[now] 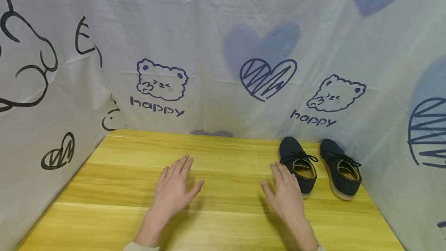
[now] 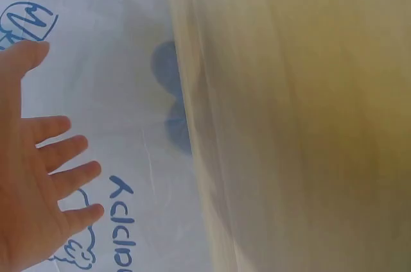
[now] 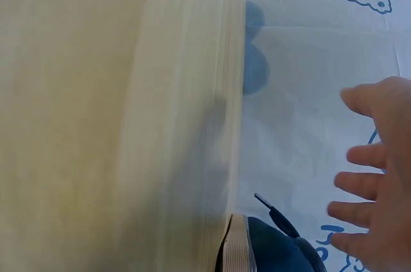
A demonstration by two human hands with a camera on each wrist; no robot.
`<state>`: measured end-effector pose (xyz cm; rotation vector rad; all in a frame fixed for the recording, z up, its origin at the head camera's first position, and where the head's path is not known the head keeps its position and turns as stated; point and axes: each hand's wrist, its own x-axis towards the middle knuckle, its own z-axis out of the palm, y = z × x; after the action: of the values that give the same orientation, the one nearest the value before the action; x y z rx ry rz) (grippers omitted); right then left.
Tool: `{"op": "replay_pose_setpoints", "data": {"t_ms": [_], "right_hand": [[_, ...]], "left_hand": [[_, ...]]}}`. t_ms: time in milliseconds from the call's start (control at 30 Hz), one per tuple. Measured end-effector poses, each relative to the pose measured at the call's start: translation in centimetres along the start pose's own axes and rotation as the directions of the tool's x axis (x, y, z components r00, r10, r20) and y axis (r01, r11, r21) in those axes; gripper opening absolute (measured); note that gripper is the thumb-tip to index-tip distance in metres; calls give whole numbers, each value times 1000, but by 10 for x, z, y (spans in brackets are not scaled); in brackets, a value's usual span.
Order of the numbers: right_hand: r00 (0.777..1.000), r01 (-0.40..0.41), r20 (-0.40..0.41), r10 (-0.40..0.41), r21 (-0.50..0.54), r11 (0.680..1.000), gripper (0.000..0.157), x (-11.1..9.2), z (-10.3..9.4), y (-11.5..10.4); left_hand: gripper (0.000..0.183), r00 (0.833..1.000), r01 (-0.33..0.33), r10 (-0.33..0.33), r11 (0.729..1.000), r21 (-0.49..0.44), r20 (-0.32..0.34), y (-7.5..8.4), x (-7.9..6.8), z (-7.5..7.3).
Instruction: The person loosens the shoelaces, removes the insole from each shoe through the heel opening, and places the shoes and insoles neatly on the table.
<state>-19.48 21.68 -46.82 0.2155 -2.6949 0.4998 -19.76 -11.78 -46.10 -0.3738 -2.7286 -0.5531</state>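
My left hand (image 1: 175, 191) hovers over the left-middle of the wooden table, fingers spread and holding nothing. In the left wrist view the same hand (image 2: 32, 182) shows its straight, separated fingers. My right hand (image 1: 286, 195) is held over the table at the right, its fingers extended and its palm bare. It overlaps the nearer dark lace-up shoe (image 1: 292, 151) in the head view, hiding part of that shoe's left side. A second matching shoe (image 1: 332, 154) stands just to the right. Both have tan linings, and their toes point to the back.
The yellow wood-grain table (image 1: 223, 227) ends at a white hanging cloth (image 1: 212, 49) with printed hearts and bear faces. Cloth also closes off the left and right sides. The shoes stand near the back right corner.
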Motion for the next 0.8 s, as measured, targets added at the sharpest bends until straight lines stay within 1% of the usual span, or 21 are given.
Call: {"op": "replay_pose_setpoints", "data": {"t_ms": [67, 167, 233, 367, 533, 667, 800], "right_hand": [[997, 16, -70, -15, 13, 1000, 65, 1, -1, 2], [987, 30, -158, -27, 18, 999, 63, 4, -1, 7], [980, 25, -196, -21, 18, 1000, 62, 7, -2, 11], [971, 0, -240, 5, 23, 1000, 61, 15, -4, 23], [973, -48, -227, 49, 10, 999, 62, 22, -6, 41], [975, -74, -211, 69, -17, 997, 63, 28, -6, 57], [977, -93, -196, 85, -32, 995, 64, 33, -9, 71]], "left_hand": [[80, 1000, -16, 16, 1000, -16, -15, 3, 2, 2], [78, 999, -32, 32, 999, -40, -19, 7, 6, 4], [77, 999, -40, 39, 998, -57, -21, 12, 9, 7], [75, 997, -66, 62, 994, -92, -44, 21, 17, 13], [73, 995, -98, 93, 988, -119, -47, 33, 26, 24], [74, 993, -115, 115, 987, -113, -6, 43, 34, 32], [75, 989, -133, 140, 986, -105, 56, 55, 42, 40]]}}
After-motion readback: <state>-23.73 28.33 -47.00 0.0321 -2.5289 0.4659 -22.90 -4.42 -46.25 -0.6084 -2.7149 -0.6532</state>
